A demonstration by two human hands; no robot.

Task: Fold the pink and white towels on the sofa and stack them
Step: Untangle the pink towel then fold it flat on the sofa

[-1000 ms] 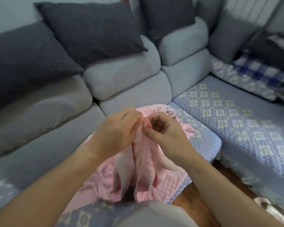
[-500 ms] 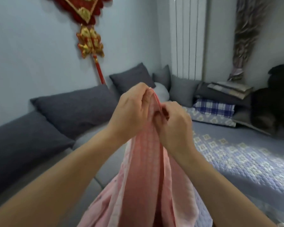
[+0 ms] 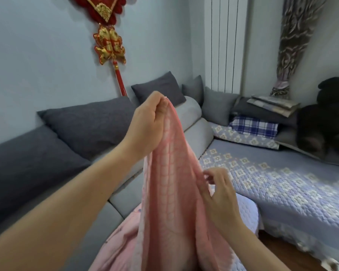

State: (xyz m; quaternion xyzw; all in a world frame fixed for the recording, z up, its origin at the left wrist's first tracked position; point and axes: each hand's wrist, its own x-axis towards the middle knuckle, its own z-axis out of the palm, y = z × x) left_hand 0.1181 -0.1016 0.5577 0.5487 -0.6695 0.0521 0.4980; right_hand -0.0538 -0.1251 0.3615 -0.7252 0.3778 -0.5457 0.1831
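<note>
A pink towel (image 3: 170, 182) with a square quilted pattern hangs lengthwise in front of me. My left hand (image 3: 149, 124) grips its top corner, raised high above the sofa. My right hand (image 3: 217, 190) is lower, pinching the towel's right edge between thumb and fingers. The lower part of the towel bunches up on the sofa seat (image 3: 125, 194) at the bottom of the view. No white towel is visible.
Dark grey cushions (image 3: 90, 126) line the sofa back on the left. A blue quilted cover (image 3: 282, 184) lies over the right section, with a checked pillow (image 3: 252, 127), folded cloths and a dark plush toy (image 3: 327, 118) at its far end. Wooden floor shows at bottom right.
The towel was lifted from the seat and my view rose with it. My right hand has slid down from the top corner along the towel's right edge, while my left hand stays up.
</note>
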